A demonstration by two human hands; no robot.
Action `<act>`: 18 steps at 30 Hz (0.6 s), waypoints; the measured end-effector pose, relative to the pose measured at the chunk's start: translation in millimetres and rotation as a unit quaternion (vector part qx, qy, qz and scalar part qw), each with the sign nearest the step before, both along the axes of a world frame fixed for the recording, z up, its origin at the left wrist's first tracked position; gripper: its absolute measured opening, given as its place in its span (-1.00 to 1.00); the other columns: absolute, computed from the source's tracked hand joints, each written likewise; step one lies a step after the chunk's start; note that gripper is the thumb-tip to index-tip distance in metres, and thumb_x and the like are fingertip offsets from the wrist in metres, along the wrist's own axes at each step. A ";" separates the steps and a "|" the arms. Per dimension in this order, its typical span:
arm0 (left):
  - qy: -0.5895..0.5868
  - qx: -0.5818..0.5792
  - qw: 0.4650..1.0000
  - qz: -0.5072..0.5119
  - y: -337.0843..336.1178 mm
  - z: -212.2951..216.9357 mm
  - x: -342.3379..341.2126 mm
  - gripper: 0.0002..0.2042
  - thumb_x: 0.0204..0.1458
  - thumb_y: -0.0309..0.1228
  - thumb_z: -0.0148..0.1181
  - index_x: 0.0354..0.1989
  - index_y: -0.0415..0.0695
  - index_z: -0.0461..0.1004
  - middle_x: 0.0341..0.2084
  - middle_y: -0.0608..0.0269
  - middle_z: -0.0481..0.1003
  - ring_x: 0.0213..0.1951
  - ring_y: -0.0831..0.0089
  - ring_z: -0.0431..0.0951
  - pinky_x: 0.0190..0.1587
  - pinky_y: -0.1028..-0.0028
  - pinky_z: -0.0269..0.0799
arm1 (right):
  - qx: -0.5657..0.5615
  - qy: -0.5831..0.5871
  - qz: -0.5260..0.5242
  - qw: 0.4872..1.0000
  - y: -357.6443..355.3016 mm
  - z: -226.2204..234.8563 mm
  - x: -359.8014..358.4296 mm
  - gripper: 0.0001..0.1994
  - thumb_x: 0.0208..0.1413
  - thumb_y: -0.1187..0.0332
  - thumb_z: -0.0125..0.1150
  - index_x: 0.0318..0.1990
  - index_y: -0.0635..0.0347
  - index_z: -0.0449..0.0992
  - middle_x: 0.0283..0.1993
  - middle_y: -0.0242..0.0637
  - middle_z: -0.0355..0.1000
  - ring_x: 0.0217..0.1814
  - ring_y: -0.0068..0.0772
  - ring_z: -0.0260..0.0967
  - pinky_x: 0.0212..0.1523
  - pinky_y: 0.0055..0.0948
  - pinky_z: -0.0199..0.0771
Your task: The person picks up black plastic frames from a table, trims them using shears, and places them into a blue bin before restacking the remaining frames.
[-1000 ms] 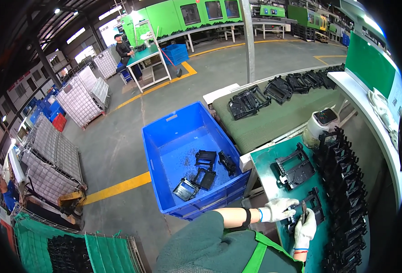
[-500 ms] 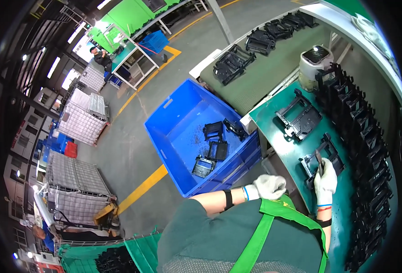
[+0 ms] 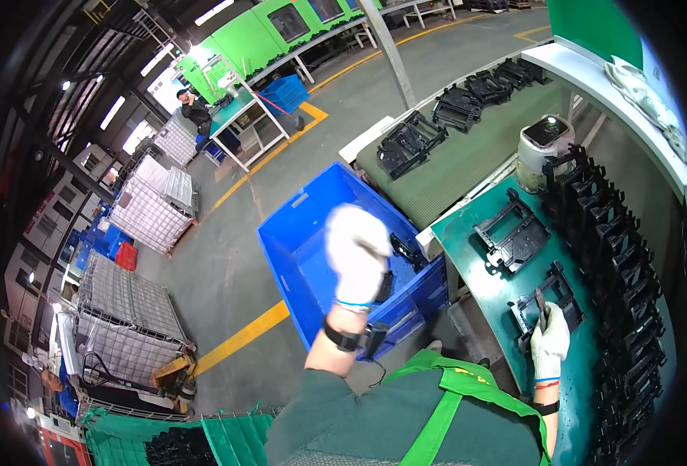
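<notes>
My left hand (image 3: 356,252), in a white glove, is raised over the blue bin (image 3: 281,268), its fingers smeared by motion. Black plastic parts (image 3: 410,252) lie in the bin, partly hidden behind that hand. On the green tabletop (image 3: 467,229), my gloved right hand (image 3: 551,343) is closed round a narrow dark hand tool (image 3: 542,303) whose kind I cannot make out. Its tip points away from me, over a black plastic frame (image 3: 567,293) lying flat. Farther back on the tabletop rests a similar black frame (image 3: 523,239).
A dense row of black frames (image 3: 619,303) lines the table's right side. Several more parts (image 3: 412,145) sit on the green conveyor belt (image 3: 405,186). A white container (image 3: 533,159) stands at the table's far end. Mesh crates (image 3: 130,311) stand left; another person (image 3: 196,113) is far off.
My left hand has swung from in front of my apron out to the left, over the blue bin. My right hand stays by the near frame with the tool. The view has shifted slightly.
</notes>
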State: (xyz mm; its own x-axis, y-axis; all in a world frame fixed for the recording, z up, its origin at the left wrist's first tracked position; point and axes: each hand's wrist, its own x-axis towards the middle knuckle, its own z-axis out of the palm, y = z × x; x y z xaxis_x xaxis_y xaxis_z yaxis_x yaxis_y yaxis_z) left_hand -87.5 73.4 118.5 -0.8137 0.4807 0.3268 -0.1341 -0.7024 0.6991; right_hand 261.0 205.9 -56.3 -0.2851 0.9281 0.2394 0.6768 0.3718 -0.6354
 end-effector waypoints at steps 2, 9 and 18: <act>0.045 0.111 0.992 0.027 -27.3 45.1 -27.5 -0.68 0.33 -0.14 0.02 -0.38 -0.10 0.45 -0.65 0.28 0.38 -0.63 0.46 0.33 -0.57 0.47 0.31 | -0.011 -0.007 -0.007 1.000 1.2 0.4 1.0 -0.66 0.08 0.53 0.24 0.05 0.10 0.55 -0.07 -0.08 0.60 -0.01 0.05 0.56 0.03 -0.13 0.55; 0.263 0.455 0.839 0.140 -134.0 121.5 20.5 -0.27 0.22 0.03 0.13 0.43 -0.20 0.20 -0.45 0.35 0.36 -0.44 0.53 0.35 -0.45 0.54 0.41 | 0.023 0.018 0.017 0.999 5.3 -0.8 0.2 -0.66 0.07 0.57 0.22 0.03 0.11 0.55 -0.11 -0.06 0.59 -0.05 0.08 0.55 0.00 -0.14 0.54; 0.261 0.361 0.880 0.164 -125.5 86.7 -34.2 -0.40 0.31 -0.04 0.04 0.35 -0.26 0.29 -0.38 0.26 0.42 -0.41 0.48 0.36 -0.37 0.49 0.40 | -0.002 0.023 0.000 1.000 7.0 -20.5 -2.6 -0.71 0.12 0.55 0.19 0.00 0.12 0.57 -0.15 -0.05 0.57 -0.09 0.07 0.55 -0.02 -0.16 0.53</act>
